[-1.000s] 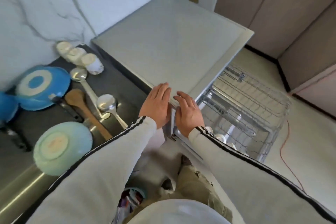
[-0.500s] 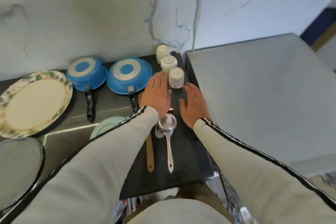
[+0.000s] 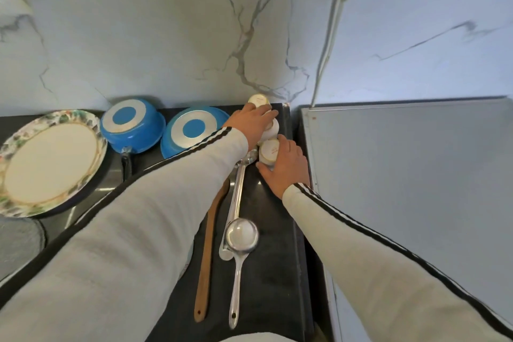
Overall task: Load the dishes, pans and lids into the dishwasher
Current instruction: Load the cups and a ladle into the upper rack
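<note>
Near cup (image 3: 269, 150) sits upside down on the dark counter (image 3: 272, 230), first in a row of three running to the wall. Head view only. Our right hand (image 3: 288, 164) curls round it, thumb on the near side, fingers on the far side. Our left hand (image 3: 251, 122) drapes over the mid cup (image 3: 271, 130); we cannot tell if it grips. Far cup (image 3: 258, 99) is untouched. One hand per cup, likely to carry two in one trip. Two blue pans (image 3: 130, 122) lie bottom-up just left, plate (image 3: 50, 164) beyond. Ladle (image 3: 241, 236) and wooden spatula (image 3: 206, 244) lie between our arms. Grey top (image 3: 416, 175) on the right, probably the dishwasher, is close, so the carry is short.
</note>
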